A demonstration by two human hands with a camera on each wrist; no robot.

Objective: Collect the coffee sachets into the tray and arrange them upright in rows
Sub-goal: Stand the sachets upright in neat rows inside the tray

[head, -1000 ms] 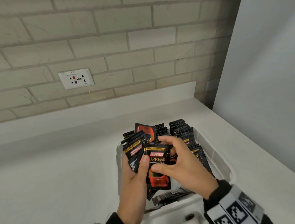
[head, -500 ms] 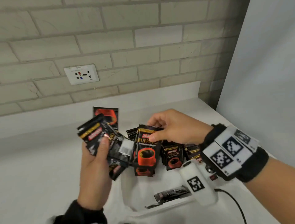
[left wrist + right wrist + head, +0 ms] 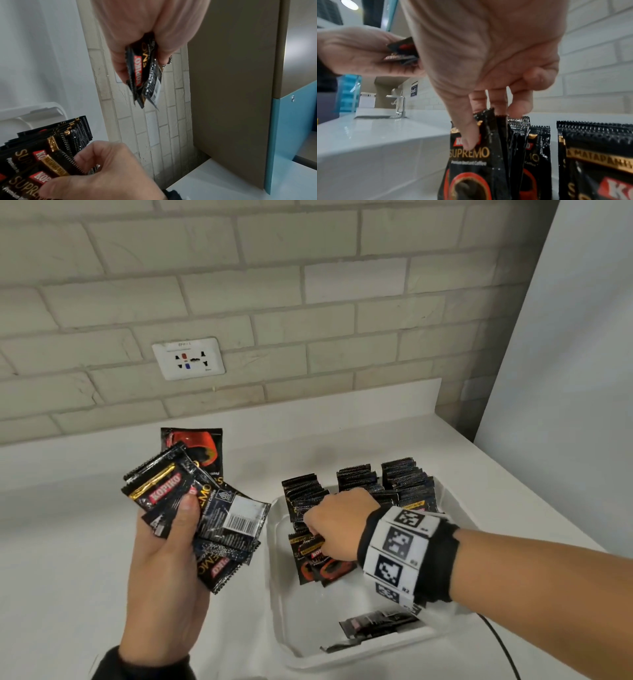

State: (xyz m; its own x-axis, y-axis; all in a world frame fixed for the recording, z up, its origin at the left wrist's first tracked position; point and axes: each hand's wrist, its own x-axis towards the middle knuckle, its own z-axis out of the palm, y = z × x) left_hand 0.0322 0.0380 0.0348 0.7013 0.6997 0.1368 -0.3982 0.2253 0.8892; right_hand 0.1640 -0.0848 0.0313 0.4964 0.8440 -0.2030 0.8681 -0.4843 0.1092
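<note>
Here: white counter, brick wall; L fingers grip sachets, R fingers pinch sachet.

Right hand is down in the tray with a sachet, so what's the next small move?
Probably let go of the sachet once it stands against the left row. The right hand pinches its top inside the tray, and the left hand holds more sachets waiting.
</note>
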